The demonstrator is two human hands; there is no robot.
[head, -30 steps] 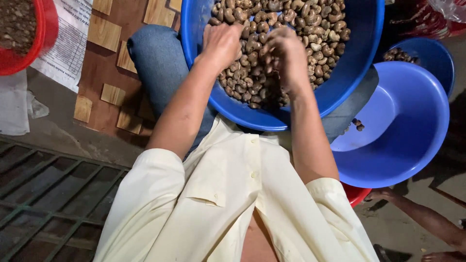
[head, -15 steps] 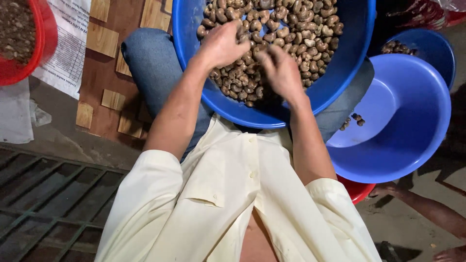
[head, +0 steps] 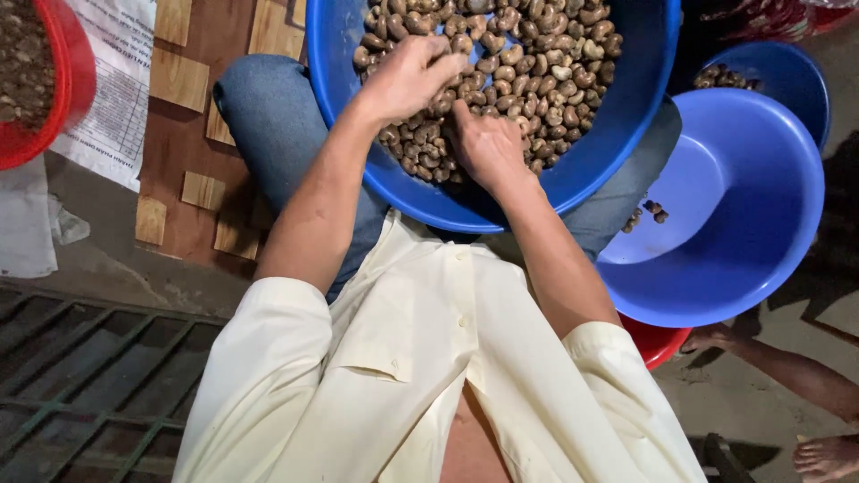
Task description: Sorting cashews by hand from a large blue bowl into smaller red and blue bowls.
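Two bare hands work in the large round blue plastic basin (head: 626,107) on the lap: left hand (head: 407,76) curled loosely over brown cashew nuts (head: 528,63), right hand (head: 483,143) pressed flat, fingers narrow, grip unclear; sorting step judged underway, picking needs a pinch

Cream short-sleeved buttoned shirt (head: 420,358), chest pocket, open at bottom; blue jeans (head: 277,116); forearms bare.

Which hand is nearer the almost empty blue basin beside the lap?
Right. The right hand lies on the nuts at the side toward that basin; the left hand is farther across.
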